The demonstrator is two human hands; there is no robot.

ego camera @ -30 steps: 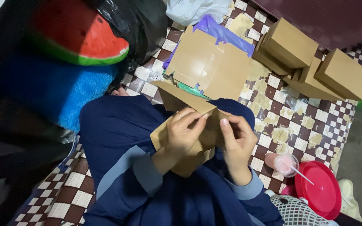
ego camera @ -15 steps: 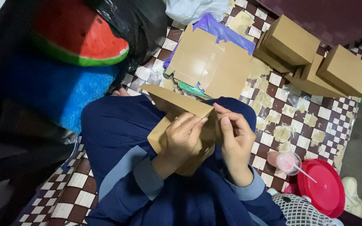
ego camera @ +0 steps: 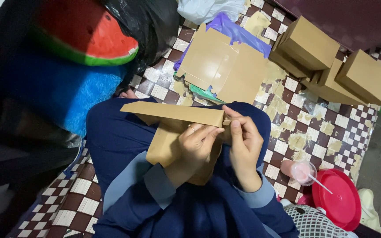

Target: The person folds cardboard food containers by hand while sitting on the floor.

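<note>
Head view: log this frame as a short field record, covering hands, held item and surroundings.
left hand: grips the half-folded brown cardboard box
right hand: pinches the box's corner flap
flat brown cardboard blanks: on the checkered floor mat, beyond the lap
finished brown cardboard boxes: stacked upper right
red round plastic lid: lower right

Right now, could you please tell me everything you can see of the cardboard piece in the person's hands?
The cardboard piece is plain brown, thin and creased, half folded into a box. One long flap stands out flat toward the left, its edge straight. It sits over the person's lap. The left hand grips its middle from the front, and the right hand pinches its right corner with the fingers. Its lower part is hidden.
</note>
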